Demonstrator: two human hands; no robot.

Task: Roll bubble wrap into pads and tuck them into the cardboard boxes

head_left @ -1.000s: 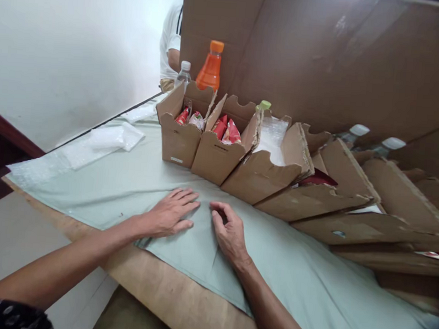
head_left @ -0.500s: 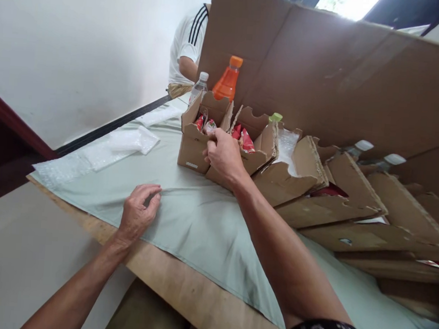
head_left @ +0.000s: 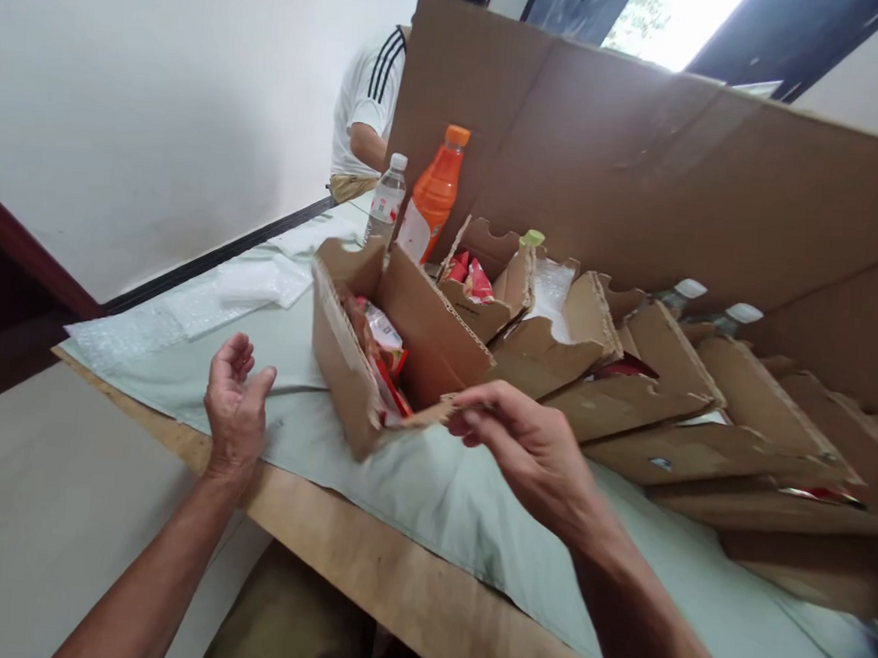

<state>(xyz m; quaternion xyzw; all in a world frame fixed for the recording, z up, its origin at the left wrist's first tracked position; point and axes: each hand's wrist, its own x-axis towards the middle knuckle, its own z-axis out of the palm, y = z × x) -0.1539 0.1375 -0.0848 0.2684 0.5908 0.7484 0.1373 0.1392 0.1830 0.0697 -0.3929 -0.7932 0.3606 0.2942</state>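
An open-topped cardboard box stands apart from the row, near the table's front edge, with red and white packets inside. My right hand pinches the near rim of this box at its right corner. To the left of the box, my left hand is raised over the cloth, fingers apart and holding nothing. Behind the box stand an orange bottle and a clear bottle with a white cap.
More cardboard boxes run in a row to the right, some with bottles behind. A tall cardboard sheet stands at the back. Bubble wrap lies on the left of the green cloth. A person is beyond.
The leftmost box has come out of the row toward me, held by my right hand, and is turned. My left hand has moved left and opened wider. More of both bottles shows.
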